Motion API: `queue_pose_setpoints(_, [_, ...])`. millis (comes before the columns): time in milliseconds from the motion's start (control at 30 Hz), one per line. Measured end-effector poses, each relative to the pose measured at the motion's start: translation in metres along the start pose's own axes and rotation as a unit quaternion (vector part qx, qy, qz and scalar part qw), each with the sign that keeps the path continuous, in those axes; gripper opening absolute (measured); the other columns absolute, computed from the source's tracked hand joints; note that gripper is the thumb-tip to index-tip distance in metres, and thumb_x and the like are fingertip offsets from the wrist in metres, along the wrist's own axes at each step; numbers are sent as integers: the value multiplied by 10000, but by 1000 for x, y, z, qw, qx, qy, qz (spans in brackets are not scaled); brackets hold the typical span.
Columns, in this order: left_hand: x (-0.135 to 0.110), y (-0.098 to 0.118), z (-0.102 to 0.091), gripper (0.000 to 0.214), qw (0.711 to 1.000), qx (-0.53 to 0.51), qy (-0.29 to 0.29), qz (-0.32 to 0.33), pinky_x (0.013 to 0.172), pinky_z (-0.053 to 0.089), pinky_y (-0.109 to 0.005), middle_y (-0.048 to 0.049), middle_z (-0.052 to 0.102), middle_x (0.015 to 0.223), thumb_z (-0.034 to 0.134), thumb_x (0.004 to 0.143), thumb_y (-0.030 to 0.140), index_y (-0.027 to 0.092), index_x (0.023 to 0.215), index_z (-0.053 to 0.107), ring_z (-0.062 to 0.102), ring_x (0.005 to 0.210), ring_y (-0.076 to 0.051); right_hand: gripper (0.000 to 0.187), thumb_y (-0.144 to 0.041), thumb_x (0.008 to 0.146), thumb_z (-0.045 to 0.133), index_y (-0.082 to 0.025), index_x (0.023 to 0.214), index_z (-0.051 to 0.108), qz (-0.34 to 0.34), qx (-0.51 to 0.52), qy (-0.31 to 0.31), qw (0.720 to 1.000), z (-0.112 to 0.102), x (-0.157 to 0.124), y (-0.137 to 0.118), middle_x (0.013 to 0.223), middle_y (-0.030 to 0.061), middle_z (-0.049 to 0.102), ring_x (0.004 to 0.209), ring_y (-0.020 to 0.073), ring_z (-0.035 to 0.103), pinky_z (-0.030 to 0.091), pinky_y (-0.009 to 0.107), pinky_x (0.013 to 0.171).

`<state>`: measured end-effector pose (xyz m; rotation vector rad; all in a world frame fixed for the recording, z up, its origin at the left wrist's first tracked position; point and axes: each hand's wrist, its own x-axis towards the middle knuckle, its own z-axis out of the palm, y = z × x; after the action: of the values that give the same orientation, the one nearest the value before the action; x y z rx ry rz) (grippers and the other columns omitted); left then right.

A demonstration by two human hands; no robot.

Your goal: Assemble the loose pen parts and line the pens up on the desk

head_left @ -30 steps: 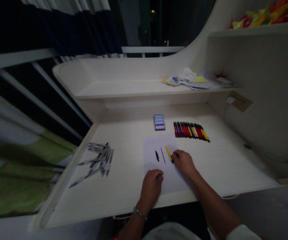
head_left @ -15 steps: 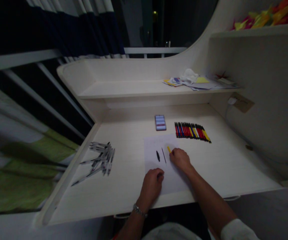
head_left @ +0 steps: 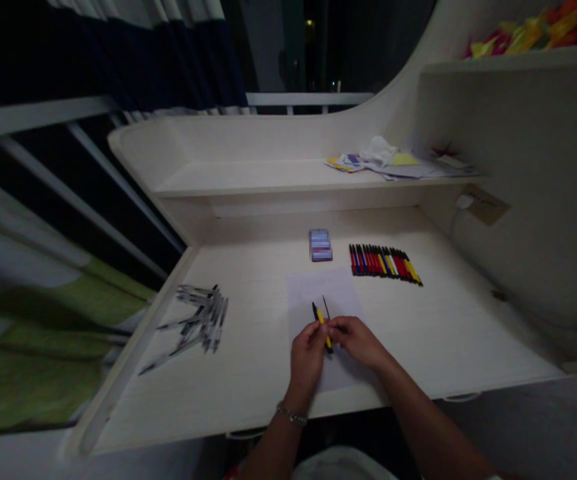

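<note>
My left hand and my right hand meet over a white sheet of paper on the desk. Both pinch a yellow pen barrel with a black tip, held between their fingers just above the sheet. A thin black refill lies on the paper just beyond the hands. A small black part lies by the pen's far end, too small to name. A watch band sits on my left wrist.
A row of several finished pens in red, blue, yellow and black lies at the back right. A heap of clear pen barrels sits at the left. A small striped box stands behind the paper. Papers clutter the upper shelf.
My right hand picked the yellow barrel up off the paper and drew it toward me. My left hand rose from the sheet and closed on the barrel too.
</note>
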<state>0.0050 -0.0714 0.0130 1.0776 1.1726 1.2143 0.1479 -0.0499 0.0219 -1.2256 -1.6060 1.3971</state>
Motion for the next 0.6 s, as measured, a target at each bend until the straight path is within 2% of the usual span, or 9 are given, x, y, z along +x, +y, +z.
queue_pose_setpoints(100, [-1, -2, -3, 373, 998, -39, 25, -32, 793, 549, -337, -125, 755, 934, 693, 797, 468, 144, 979, 728, 709, 880, -235, 230, -334, 858, 560, -172, 865, 723, 8, -75, 56, 996, -10, 9, 2, 836, 46, 724, 784, 183, 642, 470, 276, 738])
queue_pose_setpoints(200, [-3, -3, -7, 397, 996, -57, 49, -54, 726, 562, -335, -132, 751, 879, 732, 759, 469, 125, 956, 713, 713, 772, -215, 218, -259, 869, 534, -186, 938, 728, 26, -200, 124, 972, -21, 23, 3, 972, 73, 736, 900, 189, 656, 457, 278, 835])
queue_pose_setpoints(367, [-7, -5, -7, 404, 995, -62, 53, -58, 650, 557, -299, -105, 734, 793, 758, 728, 467, 118, 924, 699, 700, 698, -192, 227, -252, 889, 525, -178, 973, 723, 78, -374, 101, 918, -21, 41, -1, 1014, 104, 730, 948, 192, 653, 427, 255, 847])
queue_pose_setpoints(467, [-7, -6, -7, 405, 995, -57, 46, -62, 632, 550, -286, -90, 727, 760, 762, 723, 466, 118, 920, 698, 695, 674, -183, 223, -239, 895, 515, -156, 942, 716, 97, -434, 87, 892, -16, 45, -2, 1000, 124, 724, 923, 201, 654, 422, 263, 821])
queue_pose_setpoints(533, [-7, -6, -7, 415, 996, -52, 45, -65, 638, 552, -291, -90, 726, 754, 766, 717, 467, 114, 924, 702, 693, 667, -182, 219, -217, 894, 507, -145, 931, 711, 105, -443, 91, 885, -16, 45, -2, 993, 132, 722, 916, 205, 655, 419, 269, 820])
queue_pose_setpoints(600, [-7, -5, -8, 421, 996, -39, 43, -62, 656, 556, -299, -99, 733, 774, 766, 716, 467, 110, 932, 710, 695, 675, -185, 207, -201, 884, 514, -149, 925, 710, 100, -419, 105, 896, -17, 43, -3, 986, 126, 724, 926, 204, 655, 421, 271, 833])
